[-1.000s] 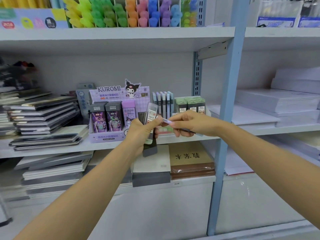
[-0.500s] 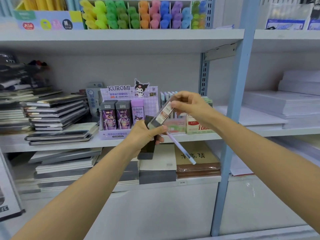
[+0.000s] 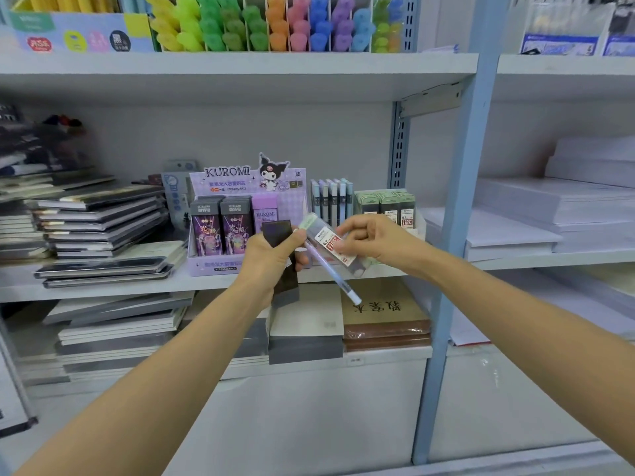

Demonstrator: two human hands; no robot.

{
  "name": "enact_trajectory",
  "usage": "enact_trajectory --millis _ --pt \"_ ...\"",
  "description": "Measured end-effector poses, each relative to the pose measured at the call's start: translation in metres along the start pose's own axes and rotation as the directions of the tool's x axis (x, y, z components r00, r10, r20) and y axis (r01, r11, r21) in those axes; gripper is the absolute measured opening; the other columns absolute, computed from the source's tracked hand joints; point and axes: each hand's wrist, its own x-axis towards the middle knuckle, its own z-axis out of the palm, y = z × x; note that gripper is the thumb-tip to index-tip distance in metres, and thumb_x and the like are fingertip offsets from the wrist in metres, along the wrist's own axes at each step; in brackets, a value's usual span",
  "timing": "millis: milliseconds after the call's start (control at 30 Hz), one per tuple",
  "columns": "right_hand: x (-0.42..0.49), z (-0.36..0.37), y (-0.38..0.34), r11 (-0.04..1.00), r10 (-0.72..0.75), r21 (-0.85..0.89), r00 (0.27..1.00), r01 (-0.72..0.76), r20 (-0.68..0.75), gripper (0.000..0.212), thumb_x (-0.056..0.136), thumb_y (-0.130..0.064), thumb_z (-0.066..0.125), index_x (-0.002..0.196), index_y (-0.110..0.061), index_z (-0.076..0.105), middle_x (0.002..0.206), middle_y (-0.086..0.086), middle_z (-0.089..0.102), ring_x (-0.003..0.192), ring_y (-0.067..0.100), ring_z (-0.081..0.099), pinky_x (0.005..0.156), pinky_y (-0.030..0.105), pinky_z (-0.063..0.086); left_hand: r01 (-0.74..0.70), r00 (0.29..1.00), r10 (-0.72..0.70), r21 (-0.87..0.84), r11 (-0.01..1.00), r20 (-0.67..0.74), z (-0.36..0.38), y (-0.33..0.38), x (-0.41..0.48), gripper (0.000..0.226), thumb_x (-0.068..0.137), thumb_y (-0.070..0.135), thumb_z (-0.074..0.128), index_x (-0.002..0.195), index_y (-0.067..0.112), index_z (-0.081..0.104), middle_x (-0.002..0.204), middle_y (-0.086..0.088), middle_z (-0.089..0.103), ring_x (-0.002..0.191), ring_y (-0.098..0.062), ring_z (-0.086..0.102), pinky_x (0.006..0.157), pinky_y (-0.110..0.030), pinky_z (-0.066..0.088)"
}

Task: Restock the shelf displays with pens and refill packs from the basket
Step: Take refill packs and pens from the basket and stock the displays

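Refill pack point(image 3: 330, 242) in right hand point(image 3: 374, 242), near shelf edge point(image 3: 137, 287).

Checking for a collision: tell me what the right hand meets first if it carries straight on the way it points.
Probably the left hand and its dark pack; the right hand points left at them, its clear refill pack nearly touching. Depth is unclear.

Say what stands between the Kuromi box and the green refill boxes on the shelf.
A row of slim pastel packs, upright, seen in the head view.
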Motion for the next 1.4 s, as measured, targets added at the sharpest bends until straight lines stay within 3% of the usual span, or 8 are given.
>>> enact_trajectory --millis 133,233,333,500,700,1000,1200,1400 --pt "0.003 0.007 0.000 0.997 -0.071 -0.045 0.997 0.070 -0.029 0.023 0.093 -0.016 0.062 0.116 -0.017 0.060 0.099 0.018 0.070 0.093 0.030 0.069 0.083 0.040 0.056 -0.077 0.994 0.070 0.085 0.993 0.085 0.014 0.002 -0.002 0.007 0.090 0.012 0.067 0.087 0.006 0.068 0.060 -0.008 0.064 0.052 -0.015 0.059 0.062 -0.033 0.055" --pt "0.000 -0.008 0.000 0.998 -0.060 0.008 0.994 0.061 -0.088 0.029 0.092 -0.011 0.062 0.119 -0.021 0.055 0.105 0.005 0.072 0.096 0.018 0.070 0.081 0.029 0.057 -0.081 0.994 0.074 0.082 0.993 0.082 0.016 0.003 0.001 0.007 0.090 0.013 0.067 0.086 0.007 0.068 0.074 -0.015 0.070 0.052 -0.014 0.060 0.061 -0.031 0.056" --pt "-0.004 -0.038 -0.004 0.997 -0.054 0.037 0.956 0.067 -0.287 0.019 0.094 -0.010 0.057 0.110 -0.020 0.057 0.105 -0.001 0.071 0.097 0.015 0.069 0.080 0.026 0.055 -0.075 0.995 0.070 0.067 0.995 0.070 0.016 0.001 0.005 0.009 0.090 0.014 0.067 0.083 0.008 0.069 0.078 -0.011 0.073 0.052 -0.013 0.061 0.056 -0.028 0.055" --pt "-0.005 -0.088 -0.005 0.983 -0.079 0.090 0.803 0.163 -0.591 0.013 0.098 -0.005 0.048 0.108 -0.012 0.053 0.099 0.000 0.069 0.091 0.010 0.068 0.086 0.035 0.057 -0.046 0.997 0.041 0.079 0.996 0.067 0.020 -0.008 0.008 0.013 0.090 0.018 0.067 0.082 0.007 0.070 0.078 -0.011 0.074 0.055 -0.015 0.062 0.053 -0.026 0.054" --pt "-0.005 -0.093 0.018 0.999 -0.020 0.027 0.842 0.041 -0.539 0.013 0.099 -0.005 0.048 0.110 -0.011 0.050 0.113 0.017 0.066 0.104 0.027 0.065 0.091 0.041 0.055 -0.004 0.997 0.001 0.037 0.999 0.083 0.027 -0.013 0.009 0.014 0.088 0.019 0.068 0.086 0.005 0.069 0.080 -0.015 0.073 0.056 -0.016 0.062 0.054 -0.026 0.053" --pt "0.009 -0.079 0.020 0.995 -0.095 -0.044 0.874 0.084 -0.477 0.013 0.098 -0.007 0.050 0.110 -0.010 0.052 0.101 0.000 0.068 0.090 0.010 0.068 0.074 0.022 0.057 0.001 0.996 -0.004 0.038 0.999 0.090 0.028 -0.016 0.012 0.012 0.089 0.017 0.068 0.082 0.006 0.069 0.082 -0.015 0.074 0.055 -0.015 0.062 0.052 -0.024 0.052" --pt "0.020 -0.078 0.017 0.991 -0.106 -0.115 0.889 0.061 -0.445 0.014 0.097 -0.009 0.053 0.111 -0.009 0.052 0.101 0.000 0.070 0.092 0.014 0.069 0.076 0.028 0.059 0.017 0.996 -0.019 0.021 1.000 0.092 0.024 -0.017 0.011 0.012 0.088 0.016 0.068 0.087 0.004 0.069 0.075 -0.010 0.073 0.056 -0.015 0.061 0.053 -0.024 0.053" --pt "0.020 -0.061 0.032 0.972 -0.041 -0.234 0.947 -0.037 -0.319 0.019 0.094 -0.009 0.059 0.107 -0.020 0.050 0.103 0.005 0.070 0.082 0.007 0.069 0.068 0.021 0.056 -0.003 0.995 0.003 0.005 1.000 0.103 0.023 -0.019 0.008 0.013 0.089 0.015 0.067 0.085 0.003 0.068 0.073 -0.008 0.073 0.055 -0.015 0.061 0.052 -0.024 0.053"
